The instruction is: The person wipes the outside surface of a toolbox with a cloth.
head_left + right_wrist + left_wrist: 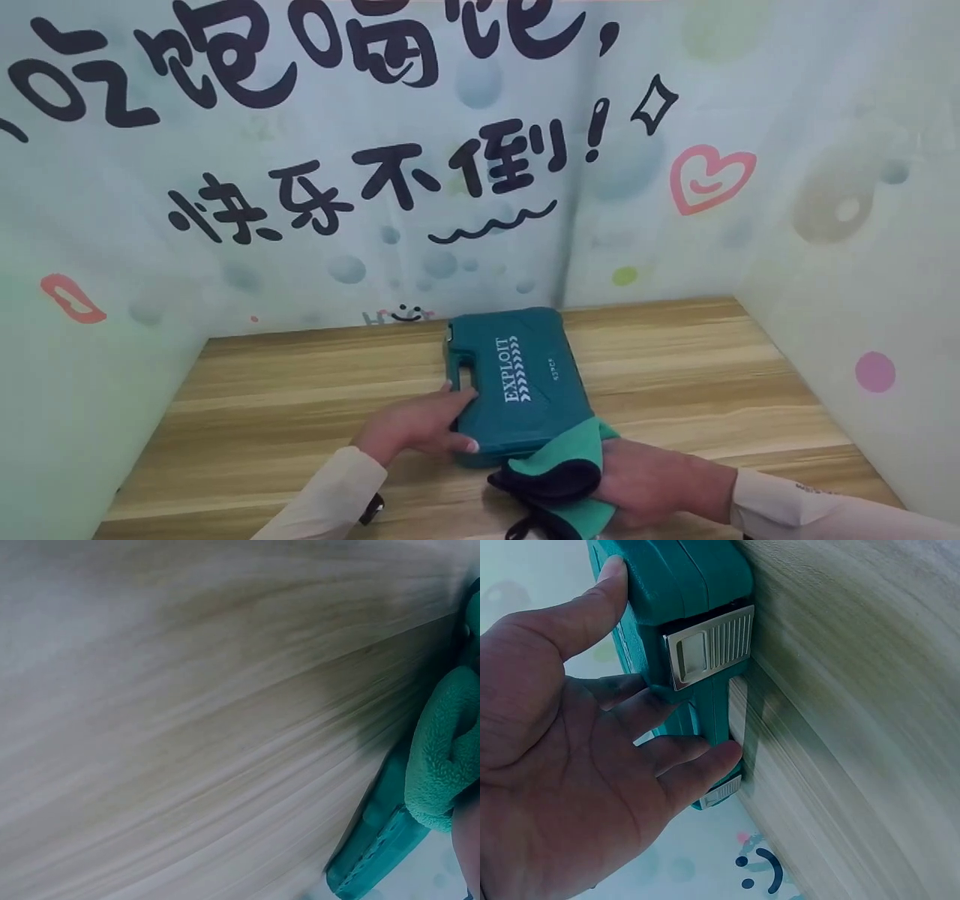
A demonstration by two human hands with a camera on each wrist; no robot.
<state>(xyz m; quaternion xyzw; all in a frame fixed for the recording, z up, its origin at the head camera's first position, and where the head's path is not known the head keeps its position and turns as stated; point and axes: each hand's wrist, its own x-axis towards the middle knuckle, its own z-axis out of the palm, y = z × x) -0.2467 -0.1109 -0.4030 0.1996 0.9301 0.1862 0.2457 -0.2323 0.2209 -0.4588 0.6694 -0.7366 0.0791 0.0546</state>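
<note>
Green tool case [517, 382] lies flat on the wooden table [675, 375], lid up, white "EXPLOIT" print on top, roughly mid-table and near the person's edge. Handle cutout and latches face the left fingers.

Left hand [416, 427]: fingers nearly straight, laid against the case's handle side, thumb on the near corner. In the left wrist view the thumb [604, 589] rests on the case edge [682, 585], and the fingertips [720, 757] reach the handle slot just below a silver latch [709, 645]. A second latch [721, 791] sits just past the fingertips. Contact, no wrap around anything: hand reads as open, pressing the case.

Right hand [652, 487]: grips a bunched cloth [566, 469], green one face, dark the other. The cloth overlaps the case's near right corner, right at the fingers. In the right wrist view the green fleece [442, 757] presses against the case's side [375, 840]; only a sliver of the hand shows there, fingers not visible.

Further out from both hands: light long sleeves [330, 499] on both forearms. Printed panels [375, 150] wall in the table on three sides, with black lettering, a pink heart [709, 178] and pastel dots.
</note>
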